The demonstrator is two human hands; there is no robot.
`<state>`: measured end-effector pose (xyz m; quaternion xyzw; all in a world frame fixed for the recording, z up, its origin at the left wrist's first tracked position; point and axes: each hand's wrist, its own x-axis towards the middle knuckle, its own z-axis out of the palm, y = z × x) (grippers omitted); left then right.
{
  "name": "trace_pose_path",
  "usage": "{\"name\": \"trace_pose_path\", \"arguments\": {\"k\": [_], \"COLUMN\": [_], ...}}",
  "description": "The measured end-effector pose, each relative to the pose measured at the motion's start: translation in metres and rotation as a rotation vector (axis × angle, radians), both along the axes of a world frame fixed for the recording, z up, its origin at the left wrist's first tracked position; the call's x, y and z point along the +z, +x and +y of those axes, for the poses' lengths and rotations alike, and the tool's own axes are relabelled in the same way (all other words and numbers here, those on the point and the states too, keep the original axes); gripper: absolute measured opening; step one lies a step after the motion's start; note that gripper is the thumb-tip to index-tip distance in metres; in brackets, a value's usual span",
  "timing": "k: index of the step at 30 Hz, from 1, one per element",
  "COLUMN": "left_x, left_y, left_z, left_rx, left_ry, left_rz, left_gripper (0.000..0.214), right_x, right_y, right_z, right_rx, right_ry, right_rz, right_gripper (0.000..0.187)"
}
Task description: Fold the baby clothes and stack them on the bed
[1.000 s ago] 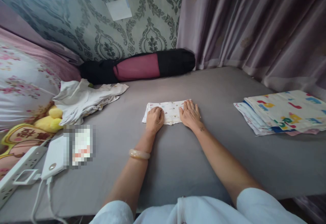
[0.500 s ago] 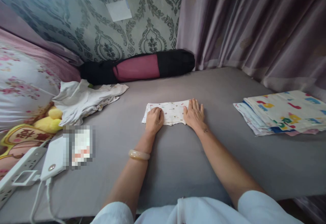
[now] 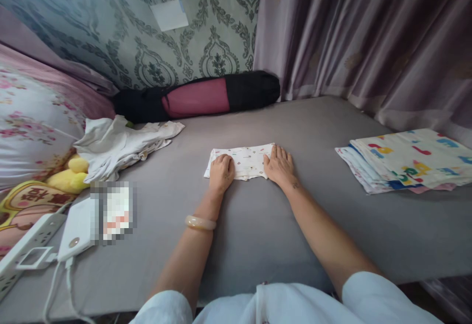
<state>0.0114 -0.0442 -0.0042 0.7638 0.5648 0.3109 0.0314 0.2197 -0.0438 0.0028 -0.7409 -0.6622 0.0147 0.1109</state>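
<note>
A small white printed cloth (image 3: 248, 161), folded into a strip, lies on the grey bed sheet (image 3: 258, 225). My left hand (image 3: 221, 172) rests on the cloth's left part with its fingers curled down against the fabric. My right hand (image 3: 280, 165) lies flat on the cloth's right end, fingers stretched out and together. A pale bangle (image 3: 200, 222) circles my left wrist.
A stack of folded colourful cloths (image 3: 409, 159) sits at the right. A heap of white garments (image 3: 121, 143) lies at the left by a yellow plush toy (image 3: 70, 176). A black and maroon roll bag (image 3: 199, 97) lies along the wall. A power strip (image 3: 25, 248) and charger (image 3: 75, 228) are front left.
My right hand slid rightward along the cloth to its right end. My left hand stayed pressed on the left part.
</note>
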Motion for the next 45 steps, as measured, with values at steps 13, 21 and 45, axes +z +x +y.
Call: {"name": "trace_pose_path", "arguments": {"k": [13,21,45], "left_x": [0.001,0.017,0.033], "left_y": [-0.032,-0.065,-0.053], "left_z": [0.011,0.014,0.032], "left_rx": [0.466,0.583,0.505], "left_ry": [0.027,-0.311,-0.6], "left_rz": [-0.068,-0.097,-0.31], "left_gripper": [0.02,0.025,0.024], "right_x": [0.021,0.026,0.024], "right_y": [0.039,0.069,0.054], "right_z": [0.012,0.03,0.039], "right_rx": [-0.03,-0.149,-0.115], "right_ry": [-0.056,-0.237,-0.224], "right_rz": [0.122,0.29,0.46], "right_gripper": [0.041,0.032,0.024]}}
